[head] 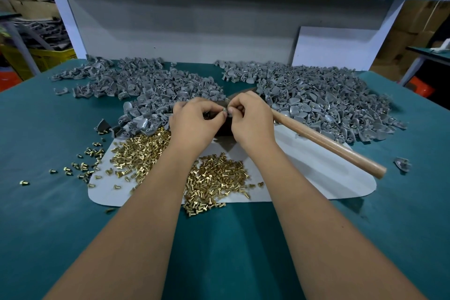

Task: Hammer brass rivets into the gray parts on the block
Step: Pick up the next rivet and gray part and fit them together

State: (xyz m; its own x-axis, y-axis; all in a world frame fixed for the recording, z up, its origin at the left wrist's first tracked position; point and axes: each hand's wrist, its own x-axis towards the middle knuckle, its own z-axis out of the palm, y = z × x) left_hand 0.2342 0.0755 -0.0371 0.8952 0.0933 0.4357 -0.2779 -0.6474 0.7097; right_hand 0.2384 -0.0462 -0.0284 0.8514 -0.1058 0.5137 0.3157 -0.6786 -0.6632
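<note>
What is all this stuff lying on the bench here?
gray parts: hundreds, gray, two heaps across the back of the table
brass rivets: hundreds, gold, heaped on the white mat and scattered left of it
white mat: one, white, table centre
hammer: one, wooden handle, lying right of the hands
block: one, dark, mostly hidden under the hands
table: one, teal cover
left hand: pinching a small gray part
right hand: pinching there too
</note>
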